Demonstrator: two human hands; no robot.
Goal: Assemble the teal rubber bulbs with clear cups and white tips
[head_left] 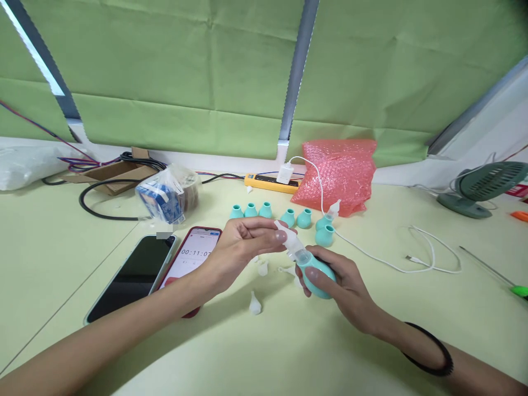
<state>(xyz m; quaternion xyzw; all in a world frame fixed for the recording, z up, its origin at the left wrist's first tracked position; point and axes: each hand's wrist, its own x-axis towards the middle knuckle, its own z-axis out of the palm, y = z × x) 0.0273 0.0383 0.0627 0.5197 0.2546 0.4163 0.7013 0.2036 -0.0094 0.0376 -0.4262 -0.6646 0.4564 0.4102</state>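
My right hand [340,280] is wrapped round a teal rubber bulb [315,278], tilted with its neck up and to the left. A clear collar sits at the bulb's neck. Between thumb and fingers, my left hand [247,239] pinches a translucent white nozzle tip [289,236], which meets the clear collar. Whether the tip is fully seated I cannot tell. Below my hands, loose white nozzle tips [255,303] lie on the table. Behind them stand several teal bulbs [265,210] with open necks, and one bulb [323,223] at the right carries a white tip [334,208].
Two phones, one dark [134,278] and one with a running timer [198,247], lie at left. Behind stand a bagged blue box [159,201], a yellow power strip [270,184] and pink bubble wrap [340,176]. At right are a white cable [379,264], a fan [487,184] and a screwdriver [490,269].
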